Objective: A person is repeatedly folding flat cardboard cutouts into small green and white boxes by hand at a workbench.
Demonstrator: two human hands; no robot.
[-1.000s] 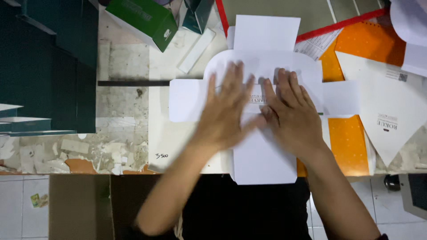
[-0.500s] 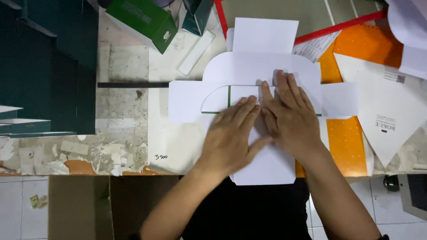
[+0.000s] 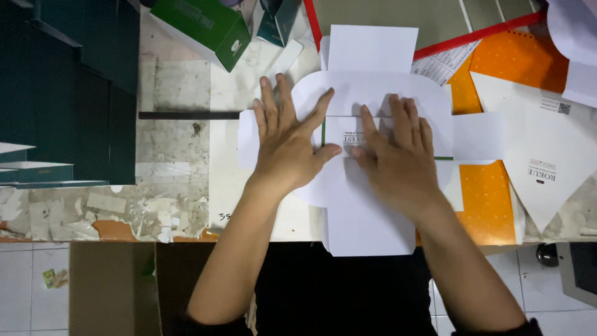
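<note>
Hands press flat on a big white die-cut cardboard sheet lying in the middle of the worn, paper-patched desk. The left hand is spread wide, fingers apart. The right hand lies flat, maybe holding down a folded flap. An orange dotted sheet sits just beside it.
</note>
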